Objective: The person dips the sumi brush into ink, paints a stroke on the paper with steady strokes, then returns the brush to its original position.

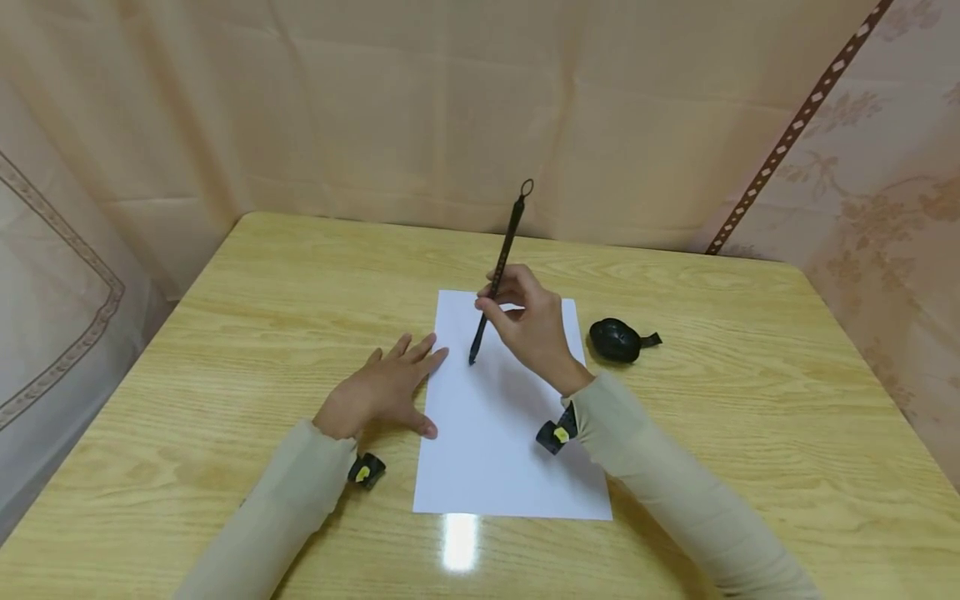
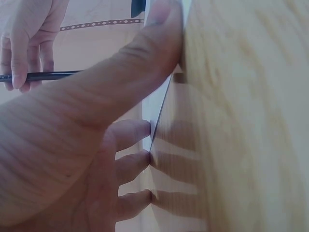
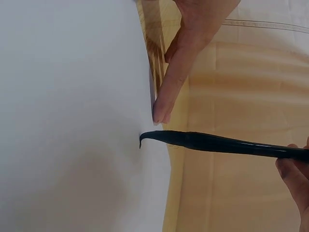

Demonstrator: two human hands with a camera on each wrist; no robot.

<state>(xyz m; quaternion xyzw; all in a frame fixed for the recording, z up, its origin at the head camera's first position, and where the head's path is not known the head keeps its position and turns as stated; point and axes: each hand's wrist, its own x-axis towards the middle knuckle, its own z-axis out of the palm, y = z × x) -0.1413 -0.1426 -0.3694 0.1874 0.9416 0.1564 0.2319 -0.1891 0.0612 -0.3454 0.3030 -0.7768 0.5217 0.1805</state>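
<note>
My right hand [image 1: 536, 321] pinches a dark calligraphy brush [image 1: 506, 250] partway down its handle, with a hanging loop at the top end. The brush leans slightly, its bristles pointing down at a white sheet of paper [image 1: 510, 467]. In the right wrist view the bent black bristle tip [image 3: 149, 135] meets the paper surface. Fingers spread, my left hand [image 1: 382, 387] lies at the paper's left edge, its thumb and fingertips on or beside that edge. The left wrist view shows the left thumb [image 2: 145, 48] close up, with the brush and right hand [image 2: 34, 34] beyond it.
A small black rounded container [image 1: 615, 341] with a tab sits right of the paper on the wood-grain table [image 1: 750, 400]. Beige curtains [image 1: 375, 108] hang behind the table's far edge. Black wrist cameras [image 1: 367, 472] are strapped under both sleeves.
</note>
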